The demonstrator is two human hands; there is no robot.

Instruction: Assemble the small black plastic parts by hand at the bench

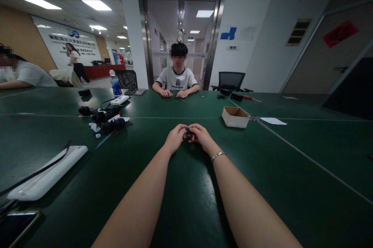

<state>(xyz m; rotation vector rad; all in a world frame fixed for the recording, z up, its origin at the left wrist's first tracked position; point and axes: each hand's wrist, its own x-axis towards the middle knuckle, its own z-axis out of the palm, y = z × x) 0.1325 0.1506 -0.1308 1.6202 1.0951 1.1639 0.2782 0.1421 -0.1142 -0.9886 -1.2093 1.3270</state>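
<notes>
At the centre of the frame I have both hands together over the green table (186, 201), the left hand (175, 138) and right hand (201, 136) meeting fingertip to fingertip around a small dark part (189, 135) pinched between them. The part is mostly hidden by my fingers, so I cannot tell its shape or whether it is one piece or two. Both hands are curled nearly shut, fingers bent inward on the part, wrists low over the table; a thin bracelet (218, 155) sits on my right wrist. To work a piece this small well, I judge it wise to keep the forearms low and steady and the grip light, close above the tabletop so nothing drops far. Right of centre stands an open cardboard box (235, 117), well apart from my hands. At left of centre lies a heap of dark parts and cables (109, 120), with a water bottle (115, 84) behind it. Across the table, at upper centre, another person (177, 79) sits with both hands on the surface.
</notes>
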